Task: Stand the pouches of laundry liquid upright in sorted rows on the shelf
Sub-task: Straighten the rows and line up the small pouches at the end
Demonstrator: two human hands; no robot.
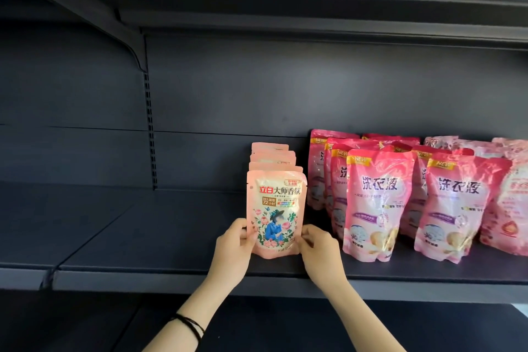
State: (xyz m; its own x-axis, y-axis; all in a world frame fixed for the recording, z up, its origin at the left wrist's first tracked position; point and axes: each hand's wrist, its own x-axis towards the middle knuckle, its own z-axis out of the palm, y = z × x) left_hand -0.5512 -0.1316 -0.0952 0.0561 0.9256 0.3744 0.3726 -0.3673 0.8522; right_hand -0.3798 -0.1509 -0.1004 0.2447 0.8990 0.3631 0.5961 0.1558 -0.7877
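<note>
A small pale-pink plastic pouch [275,214], printed with roses and a figure in blue, is held upright near the front edge of the dark grey metal shelf [143,237], its base down on the shelf board. The pouch is pinched at its lower left edge by the grip of the left hand [234,243], with the thumb laid on the front face. Its lower right edge is pinched by the grip of the right hand [317,246], with the fingers curled against the side. Directly behind it, a row of matching pale-pink pouches [271,156] is lined up toward the back panel. Just beside this row, to the right, larger deep-pink glossy pouches [377,203] are stood upright in two rows. Further right, paler pink patterned pouches [511,203] are seen, partly cut off by the frame edge. A black band [190,324] is worn on the left wrist.
</note>
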